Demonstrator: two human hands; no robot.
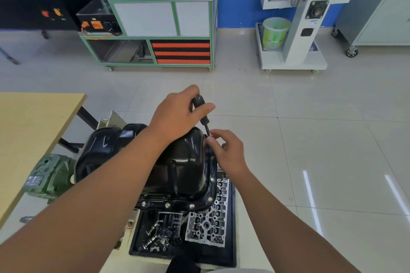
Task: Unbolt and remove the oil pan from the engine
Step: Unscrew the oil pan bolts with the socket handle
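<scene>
A glossy black oil pan (184,162) sits bolted on top of the upturned engine, with several bolts (191,206) showing along its near and right flange. My left hand (177,115) grips the black handle of a nut driver (200,108) that stands tilted over the pan's far right corner. The driver's tip meets the flange there, and my right hand (228,150) pinches the socket end of the shaft just above it. The bolt under the tip is hidden by my fingers.
A black tray (230,228) below the engine holds an oil filter (169,224), a grey aluminium casting (208,221) and loose metal parts. A wooden table (28,135) stands left, a green motor (51,175) beside the pan. Wheeled cabinets and a stand line the far wall across tiled floor.
</scene>
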